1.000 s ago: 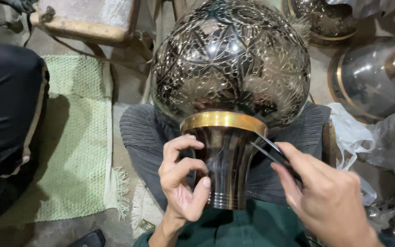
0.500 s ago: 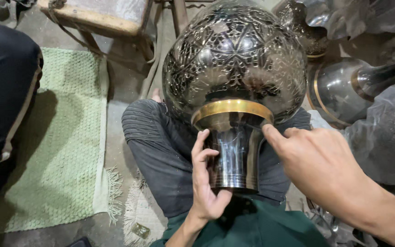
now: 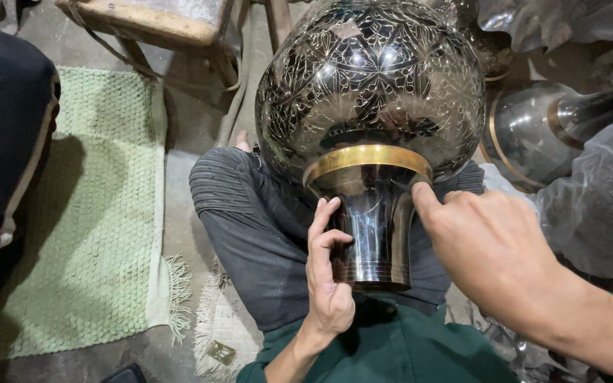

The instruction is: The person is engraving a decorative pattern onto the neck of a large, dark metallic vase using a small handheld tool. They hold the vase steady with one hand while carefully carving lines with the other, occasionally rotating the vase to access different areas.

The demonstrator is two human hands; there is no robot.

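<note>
A large dark metal vase point(image 3: 370, 120) with a round engraved body fills the upper centre of the frame, lying across the lap of a seated person with its flared neck pointing toward the lower centre. As far as the view shows, the globe is already covered all over in fine floral line engraving, and a bright gold band point(image 3: 367, 157) runs around the joint between body and neck; the neck itself is smooth, dark and polished, with only a few turned rings near its rim, so any work left appears to sit around that band and neck rather than on the body, which is a judgement only. The left hand point(image 3: 329, 276), at lower centre, is clamped on the vase's neck from the left, fingers curled against the polished surface and thumb along its side, steadying it. The right hand point(image 3: 494, 248) comes in from the lower right, its fingers drawn together with one fingertip touching the right end of the gold band; whether it pinches a tool I cannot tell, since the back of the hand hides the palm side. So the vase lies above and between the 2 hands, touching both. A green woven mat point(image 3: 86, 213) covers the floor at the left, and another dark vase point(image 3: 533, 135) lies at the upper right, beside crumpled clear plastic point(image 3: 597, 206).
</note>
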